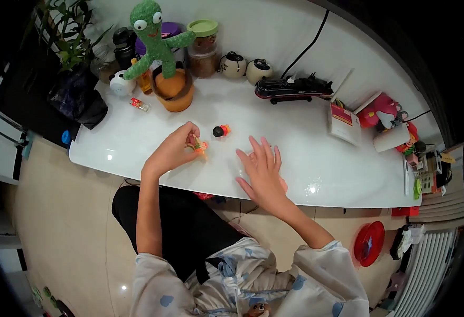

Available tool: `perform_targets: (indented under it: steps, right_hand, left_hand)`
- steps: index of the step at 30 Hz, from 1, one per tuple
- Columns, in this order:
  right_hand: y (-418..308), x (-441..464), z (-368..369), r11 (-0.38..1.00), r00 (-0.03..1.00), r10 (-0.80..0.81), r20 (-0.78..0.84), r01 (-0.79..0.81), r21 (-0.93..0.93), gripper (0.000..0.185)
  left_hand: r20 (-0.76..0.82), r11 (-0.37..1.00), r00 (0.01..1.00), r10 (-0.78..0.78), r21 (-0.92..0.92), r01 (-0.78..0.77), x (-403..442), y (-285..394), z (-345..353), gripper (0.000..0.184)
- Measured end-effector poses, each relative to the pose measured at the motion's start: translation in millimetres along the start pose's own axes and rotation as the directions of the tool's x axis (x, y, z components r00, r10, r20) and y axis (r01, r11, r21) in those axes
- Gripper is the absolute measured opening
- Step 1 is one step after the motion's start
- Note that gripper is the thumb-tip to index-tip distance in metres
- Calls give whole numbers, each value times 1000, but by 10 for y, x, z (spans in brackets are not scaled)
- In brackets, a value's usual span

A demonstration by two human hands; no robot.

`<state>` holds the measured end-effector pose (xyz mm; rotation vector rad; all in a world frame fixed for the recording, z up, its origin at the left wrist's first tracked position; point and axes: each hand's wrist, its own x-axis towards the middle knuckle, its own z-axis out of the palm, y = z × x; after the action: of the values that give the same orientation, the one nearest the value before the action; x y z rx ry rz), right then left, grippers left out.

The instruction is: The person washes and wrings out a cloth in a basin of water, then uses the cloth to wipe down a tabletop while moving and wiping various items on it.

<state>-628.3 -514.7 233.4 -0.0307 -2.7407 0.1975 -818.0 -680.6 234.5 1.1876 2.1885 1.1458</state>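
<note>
My left hand [175, 148] pinches a small orange and yellow figure [202, 148] just above the white tabletop [295, 137]. Beyond and to the right of it, a small figure with a round black top and orange parts [221, 131] rests on the table. My right hand [263, 168] is over the table farther right, fingers spread, holding nothing. A bit of something orange-pink [283, 185] shows beside its outer edge, mostly hidden by the hand.
A green cactus toy [158, 47] in an orange pot [176, 98] stands at the back left, near jars [204, 61] and a small red-labelled bottle [139, 104]. Behind are two round pots [233, 66], a black model train [293, 89] and a box [344, 124].
</note>
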Motion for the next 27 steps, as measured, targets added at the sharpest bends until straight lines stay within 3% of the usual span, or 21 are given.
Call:
perform_targets:
  steps: [2, 3, 5, 6, 8, 9, 10, 12, 14, 16, 18, 25, 27]
  right_hand:
    - [-48, 170, -79, 965, 990, 83, -117, -51, 258, 46]
    - [-43, 233, -66, 966, 989, 85, -122, -52, 252, 46]
    - [-1, 321, -29, 775, 986, 165, -29, -111, 622, 44]
    - [40, 339, -31, 778, 984, 175, -36, -115, 618, 44]
    - [144, 326, -51, 523, 919, 292, 266, -386, 760, 35]
    - [171, 296, -40, 481, 913, 375, 161, -340, 808, 25]
    - [269, 273, -49, 487, 908, 387, 157, -346, 802, 25]
    - [639, 278, -87, 638, 851, 507, -136, -264, 724, 20]
    - [1288, 212, -58, 887, 837, 416, -354, -289, 359, 18]
    - [1760, 201, -216, 802, 774, 559, -298, -412, 433, 15]
    - [2264, 171, -231, 810, 814, 525, -250, -387, 440, 14]
    - [2737, 295, -168, 839, 886, 442, -142, -352, 414, 13]
    - [2764, 372, -102, 814, 869, 493, -44, -442, 377, 14]
  left_hand:
    - [-40, 996, 997, 64, -66, -67, 28, 78, 87, 37]
    - [-75, 980, 991, 115, -154, -125, 45, 107, 148, 36]
    - [-134, 937, 973, 186, -275, -217, 83, 182, 299, 37]
    - [-125, 937, 967, 222, -246, -247, 82, 254, 363, 40]
    - [-118, 940, 978, 172, -277, -198, 74, 387, 536, 49]
    - [-109, 936, 977, 184, -284, -208, 68, 431, 622, 49]
    - [-164, 935, 965, 203, -260, -241, 60, 465, 705, 53]
    - [-212, 931, 951, 227, -239, -276, 53, 489, 806, 58]
    - [-94, 945, 942, 323, -12, -326, 44, 462, 836, 59]
    - [-60, 935, 933, 356, 33, -354, 41, 429, 875, 51]
    - [-83, 899, 908, 411, 201, -389, 50, 367, 929, 39]
    - [-76, 918, 918, 390, 115, -380, 98, 376, 984, 26]
    - [-58, 921, 921, 384, 87, -379, 105, 373, 990, 25]
